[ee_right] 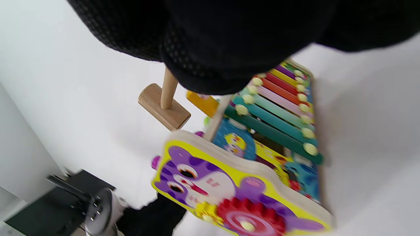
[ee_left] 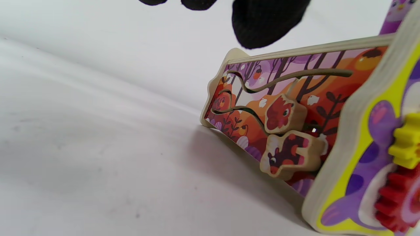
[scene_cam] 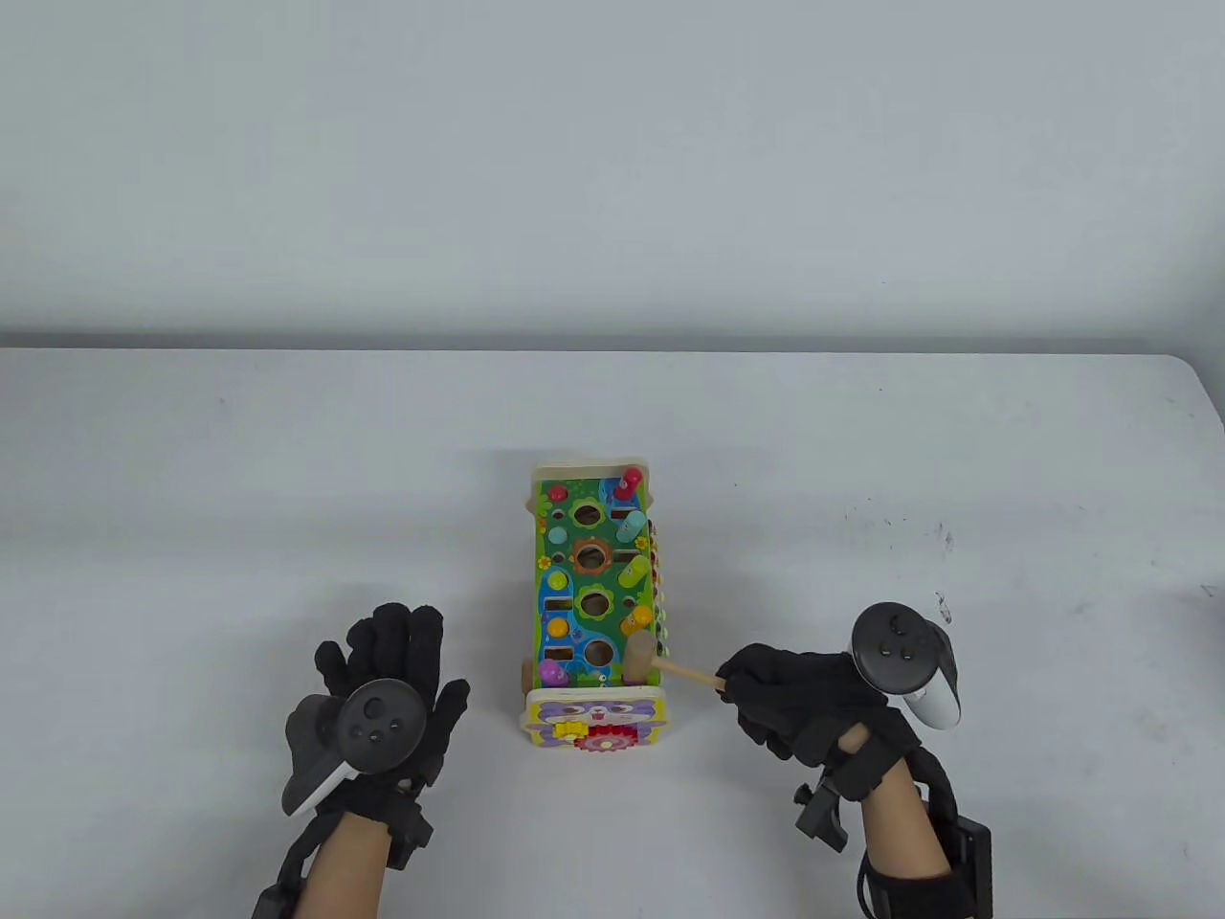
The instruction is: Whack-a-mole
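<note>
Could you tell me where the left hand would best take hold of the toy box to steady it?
Probably the long left side wall, approached from the left hand resting beside it: it is flat, upright and unobstructed, while the hammer held by the right hand works from the right.

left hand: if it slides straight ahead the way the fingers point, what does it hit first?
Probably nothing: the left hand lies flat, fingers pointing up the table, and that lane looks bare. The toy box sits off to its right; the left wrist view shows a gap, but depth is unclear.
</note>
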